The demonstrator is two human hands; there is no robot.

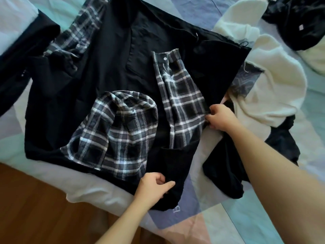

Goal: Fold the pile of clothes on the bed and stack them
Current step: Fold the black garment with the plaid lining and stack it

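L hand (154,186) low centre, fingers curled, pinching cloth; R hand (220,118) further out, knuckles up, gripping cloth. Both forearms bare.

Single head view, worn high, looks forward and steeply down onto pastel patchwork bed cover (246,217). Wide-angle lens: edges bow, bed tilts diagonally across frame. Close range: bare forearms enter from bottom edge and lower right, left hand (154,186) low centre, right hand (220,118) right of centre. Black garment with plaid-lined sleeves (112,71) fills middle and upper left. Brown wooden floor (35,208) shows in lower left corner. White fluffy fabric (274,81) sits upper right. No second view, no overlap.
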